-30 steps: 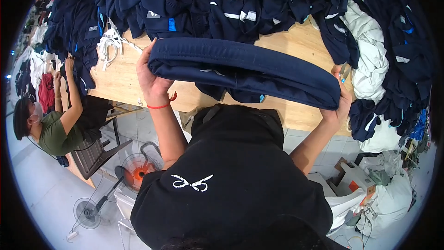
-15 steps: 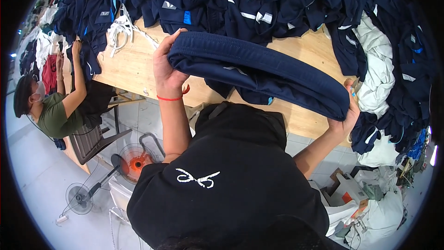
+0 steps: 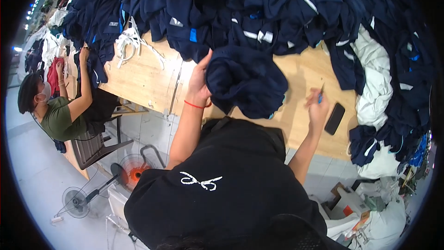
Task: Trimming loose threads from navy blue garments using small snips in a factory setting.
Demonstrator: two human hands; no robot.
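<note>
Pinching navy garment (image 3: 247, 81) at L side: L hand (image 3: 200, 87), grip partly hidden; R hand (image 3: 317, 106) part-curled round small pointed tool (image 3: 321, 93), nr blk phone (image 3: 335, 118).

A black phone (image 3: 335, 119) lies on the wooden table (image 3: 136, 83), near a long bunch of white cloth (image 3: 374, 76). Far to its left I see some curly white strings (image 3: 127, 48). A person (image 3: 67, 119) in a green shirt and a mask sits on a brown chair (image 3: 88, 153). Close by are a grey fan (image 3: 77, 202) and an orange-middled fan (image 3: 135, 174). Over on the right, a white bag (image 3: 384, 222) sits by an open box (image 3: 344, 199).
</note>
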